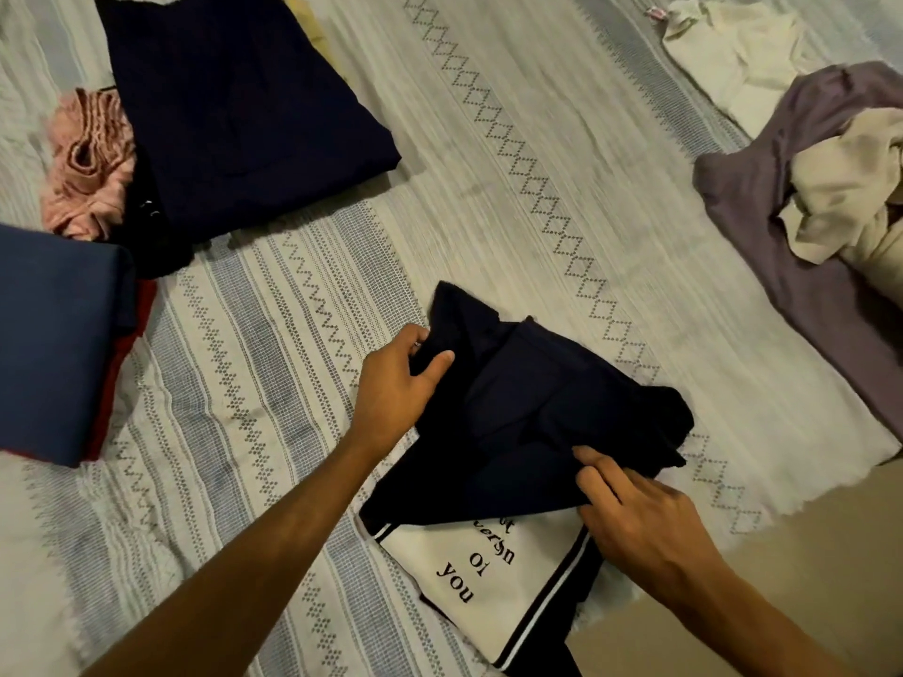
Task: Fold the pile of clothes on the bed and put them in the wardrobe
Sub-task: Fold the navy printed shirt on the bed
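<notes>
A dark navy garment (537,412) with a white printed panel (493,569) lies half folded on the patterned bedsheet (488,188) near the bed's front edge. My left hand (396,383) grips the garment's upper left fold, thumb on top of the cloth. At the lower right of the dark part, my right hand (640,515) pinches a fold. Unfolded clothes lie at the right: a purple garment (782,246) with cream cloth (850,202) on it.
A folded dark navy piece (234,109) lies at the back left beside a crumpled pink garment (88,163). A folded blue piece (53,344) sits on red cloth (117,373) at the left. A cream garment (733,56) lies at the back right. Floor (806,530) shows at the lower right.
</notes>
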`<action>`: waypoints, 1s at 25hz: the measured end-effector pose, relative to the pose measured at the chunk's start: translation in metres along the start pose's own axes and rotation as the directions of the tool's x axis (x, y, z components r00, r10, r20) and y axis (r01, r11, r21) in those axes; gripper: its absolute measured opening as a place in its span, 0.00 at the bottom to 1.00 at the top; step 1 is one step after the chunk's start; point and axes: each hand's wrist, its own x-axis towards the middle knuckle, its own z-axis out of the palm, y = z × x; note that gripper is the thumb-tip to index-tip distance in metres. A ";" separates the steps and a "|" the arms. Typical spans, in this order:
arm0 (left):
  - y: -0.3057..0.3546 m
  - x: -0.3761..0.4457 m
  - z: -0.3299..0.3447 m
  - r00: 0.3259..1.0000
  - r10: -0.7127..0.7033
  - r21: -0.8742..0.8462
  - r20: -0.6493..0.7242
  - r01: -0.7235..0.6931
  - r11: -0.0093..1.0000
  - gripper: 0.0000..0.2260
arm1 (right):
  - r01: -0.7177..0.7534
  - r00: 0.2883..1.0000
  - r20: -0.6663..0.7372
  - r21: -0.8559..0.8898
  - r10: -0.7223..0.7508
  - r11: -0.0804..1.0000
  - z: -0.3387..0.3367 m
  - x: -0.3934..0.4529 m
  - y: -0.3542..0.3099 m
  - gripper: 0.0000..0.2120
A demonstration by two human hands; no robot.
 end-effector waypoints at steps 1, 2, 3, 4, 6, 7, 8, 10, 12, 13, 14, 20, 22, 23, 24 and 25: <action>0.003 -0.007 -0.001 0.991 0.133 0.114 0.017 -0.134 0.984 0.08 | -0.011 1.000 -0.014 0.012 0.011 1.000 0.000 0.004 0.000 0.06; 0.006 -0.015 0.000 0.954 0.285 0.241 0.091 -0.299 0.923 0.08 | -0.016 1.000 -0.026 0.019 0.016 1.000 -0.001 0.007 0.001 0.06; 0.007 -0.023 0.004 0.875 0.432 0.346 0.218 -0.483 0.804 0.09 | -0.015 0.999 -0.037 0.019 0.015 1.000 -0.003 0.009 0.001 0.07; 0.005 -0.027 0.012 0.759 0.539 0.412 0.366 -0.652 0.637 0.10 | -0.014 0.999 -0.047 0.016 0.015 1.000 -0.006 0.010 0.002 0.09; -0.004 -0.033 0.026 0.557 0.579 0.459 0.595 -0.827 0.323 0.11 | -0.022 0.998 -0.066 0.016 0.023 1.000 -0.012 0.011 0.002 0.11; -0.007 -0.036 0.028 0.525 0.571 0.472 0.631 -0.844 0.254 0.11 | -0.029 0.997 -0.073 0.024 0.030 0.999 -0.014 0.012 0.001 0.11; -0.009 -0.039 0.028 0.513 0.593 0.462 0.620 -0.850 0.252 0.11 | -0.032 0.996 -0.079 0.034 0.035 0.999 -0.015 0.013 0.002 0.11; -0.003 -0.046 0.021 0.608 0.668 0.411 0.429 -0.790 0.455 0.11 | -0.028 0.994 -0.101 0.043 0.032 0.999 -0.015 0.017 0.003 0.13; 0.008 -0.044 0.013 0.866 0.491 0.229 0.092 -0.499 0.836 0.13 | -0.025 0.993 -0.113 0.050 0.030 0.998 -0.012 0.018 0.003 0.16; 0.011 -0.036 0.012 0.940 0.340 0.162 0.030 -0.341 0.926 0.16 | -0.029 0.993 -0.112 0.047 0.034 0.998 -0.011 0.018 0.003 0.18; 0.011 -0.025 0.016 0.958 0.272 0.211 0.094 -0.286 0.935 0.20 | -0.033 0.994 -0.107 0.038 0.037 0.999 -0.011 0.018 0.004 0.18; -0.023 -0.002 0.069 0.511 0.467 0.452 0.722 -0.859 0.242 0.30 | -0.027 0.995 -0.099 -0.018 0.025 0.999 -0.034 0.031 0.003 0.13; -0.018 -0.001 0.072 0.519 0.470 0.469 0.714 -0.853 0.229 0.29 | -0.048 0.993 -0.105 0.006 0.048 0.999 -0.041 0.046 0.004 0.12; -0.016 0.000 0.068 0.492 0.478 0.461 0.728 -0.867 0.189 0.30 | -0.054 0.993 -0.104 0.018 0.056 0.998 -0.042 0.055 0.005 0.11; -0.019 0.002 0.063 0.455 0.463 0.445 0.761 -0.885 0.140 0.32 | -0.059 0.993 -0.100 0.024 0.061 0.998 -0.043 0.066 0.004 0.10; -0.025 0.005 0.056 0.421 0.441 0.426 0.793 -0.900 0.094 0.36 | -0.065 0.994 -0.091 0.024 0.067 0.998 -0.043 0.078 0.002 0.09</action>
